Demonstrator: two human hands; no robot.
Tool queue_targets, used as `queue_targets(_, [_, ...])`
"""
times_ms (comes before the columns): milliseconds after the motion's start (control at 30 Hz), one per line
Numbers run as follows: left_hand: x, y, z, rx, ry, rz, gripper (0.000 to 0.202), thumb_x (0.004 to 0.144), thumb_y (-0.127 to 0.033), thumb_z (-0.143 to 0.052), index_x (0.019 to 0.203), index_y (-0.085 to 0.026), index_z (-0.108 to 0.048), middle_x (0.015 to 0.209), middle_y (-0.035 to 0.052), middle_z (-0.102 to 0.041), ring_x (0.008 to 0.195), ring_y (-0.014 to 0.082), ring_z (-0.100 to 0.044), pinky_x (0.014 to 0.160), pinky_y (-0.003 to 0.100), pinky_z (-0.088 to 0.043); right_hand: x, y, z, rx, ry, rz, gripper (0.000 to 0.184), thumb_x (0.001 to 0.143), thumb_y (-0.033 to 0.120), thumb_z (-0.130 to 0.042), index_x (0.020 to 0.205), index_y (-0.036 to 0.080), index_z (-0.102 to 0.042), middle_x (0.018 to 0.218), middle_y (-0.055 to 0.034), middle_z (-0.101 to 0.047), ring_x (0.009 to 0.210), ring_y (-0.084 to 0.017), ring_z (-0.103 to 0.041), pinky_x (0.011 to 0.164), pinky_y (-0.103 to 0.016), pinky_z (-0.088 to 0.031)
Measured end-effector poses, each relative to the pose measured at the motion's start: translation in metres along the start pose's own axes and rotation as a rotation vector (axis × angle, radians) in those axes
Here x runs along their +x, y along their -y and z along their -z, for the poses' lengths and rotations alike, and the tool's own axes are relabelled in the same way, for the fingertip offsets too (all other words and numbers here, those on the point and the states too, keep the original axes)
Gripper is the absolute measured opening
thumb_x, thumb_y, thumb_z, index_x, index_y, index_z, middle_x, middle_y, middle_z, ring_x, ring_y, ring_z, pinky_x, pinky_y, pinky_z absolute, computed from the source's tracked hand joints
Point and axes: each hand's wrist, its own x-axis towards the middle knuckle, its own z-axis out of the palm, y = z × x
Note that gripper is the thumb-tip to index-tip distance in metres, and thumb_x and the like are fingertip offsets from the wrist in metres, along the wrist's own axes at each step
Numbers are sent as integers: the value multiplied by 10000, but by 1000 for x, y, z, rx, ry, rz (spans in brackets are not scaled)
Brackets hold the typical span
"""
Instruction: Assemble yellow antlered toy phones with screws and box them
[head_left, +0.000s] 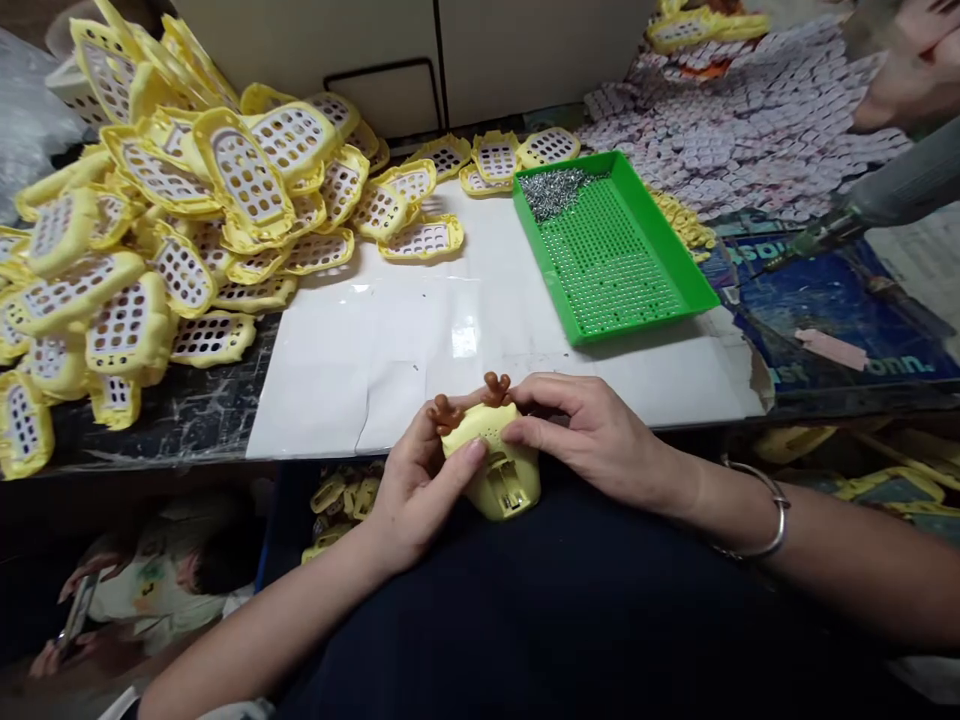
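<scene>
Dark workbench (217,410), white sheet (405,340) over the middle. Far left: heap of yellow shells (255,180) with white keypad grids. Left hand (416,490) grips the yellow antlered housing (491,430) from its left side, thumb on the face; housing sits just off the sheet's near edge, in front of the person's torso, battery compartment (511,490) visible. Right hand (600,440) pinches its right side, fingers closed. Beyond: green perforated tray (637,270), screws (551,195) pooled in far left corner. Far right: power screwdriver (900,180).
</scene>
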Motion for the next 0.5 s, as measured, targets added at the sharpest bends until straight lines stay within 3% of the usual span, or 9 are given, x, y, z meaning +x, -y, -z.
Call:
queue_targets(100, [1,5,-3,-54,7,6,260,888,-257,-569,1147,-241,-587,1200,45,-631,1117,170,-582,978,297,-457,1,-2,-3,-29,0,31,152,784,267,-611,685,154,-586,689,10,-566,670,-100,-504,641,-228,-399])
queue_targets(267, [1,13,-2,-91,-55,86,218,864,-292,-605,1069,-220,-589,1152,55,-648,1101,190,-599,965,325,-473,7,-8,-6,53,-25,20,249,780,286,-621,605,160,-495,630,33,-504,624,-83,-464,599,-211,-384])
queue_targets(333, [1,15,0,-153,-89,122,219,844,-298,-626,1041,-209,-591,1130,69,-658,1074,210,-620,939,350,-494,8,-9,-5,-13,16,40,218,795,288,-625,645,152,-545,639,31,-524,626,-83,-475,602,-213,-382])
queue_targets(500, [1,16,5,-243,-150,58,216,827,-312,-639,1018,-236,-573,1187,80,-656,1139,255,-604,967,437,-491,0,-11,-7,-194,89,47,162,808,295,-651,865,145,-630,711,13,-610,625,-90,-522,605,-218,-391])
